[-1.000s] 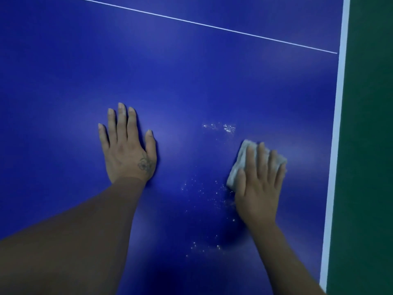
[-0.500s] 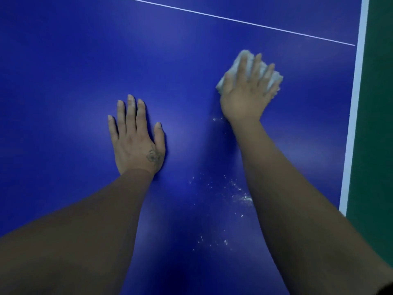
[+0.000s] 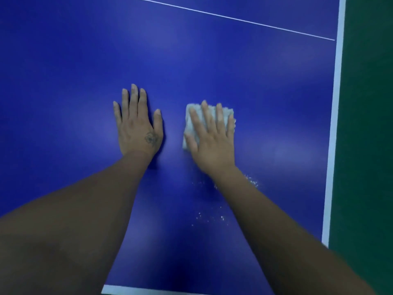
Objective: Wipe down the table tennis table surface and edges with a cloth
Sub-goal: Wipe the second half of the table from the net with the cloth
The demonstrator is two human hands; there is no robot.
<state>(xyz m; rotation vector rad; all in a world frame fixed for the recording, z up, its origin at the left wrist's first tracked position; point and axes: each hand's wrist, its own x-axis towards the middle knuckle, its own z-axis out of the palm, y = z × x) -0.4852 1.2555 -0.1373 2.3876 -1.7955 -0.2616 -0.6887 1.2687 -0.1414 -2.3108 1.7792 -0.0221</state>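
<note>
A: What fills the field?

B: We see the table tennis table, its blue top taking up nearly the whole head view. A strip of green floor runs down the right side.

A: And the markings?

B: We note a white border line along the right edge and another at the near edge. A thin white line crosses the top at a slant.

A: Where are the hands?

B: Both forearms reach in from below. The left hand lies palm down on the bare blue surface near the middle. Its fingers are straight and close together and they hold nothing. We see a small tattoo on its back.

A: And the other?

B: The right hand lies just beside it, apart from it, pressing flat on the cloth. Its fingers are extended and slightly spread, not curled around the fabric.

A: Where is the cloth?

B: The pale, bunched cloth lies on the table top under the right fingers, well inside the right border.

A: Anything smaller?

B: We see white specks scattered on the surface around the right wrist and forearm.
</note>
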